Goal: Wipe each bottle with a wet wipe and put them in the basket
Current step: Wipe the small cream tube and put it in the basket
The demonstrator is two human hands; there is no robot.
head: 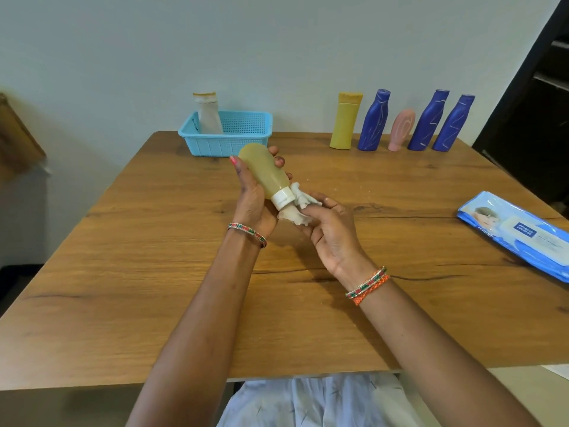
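From the head view, your left hand (254, 198) grips the amber bottle (265, 172) above the tabletop (154, 272); your right hand (326, 224) pinches the wet wipe (297, 208) against its white cap; one bottle (209, 114) stands in the basket (228, 140); five more (400, 121) wait unwiped by the wall.

From my feed the wipe pack (520, 232) runs off the right edge, so I only get part of it, and the small print on its label is too blurry to read. My left hand (252, 198) covers one side of the bottle (264, 171), and the wipe (297, 208) hides the cap's tip. The basket (228, 137) wall hides the base of the pale bottle (209, 114) standing in it.
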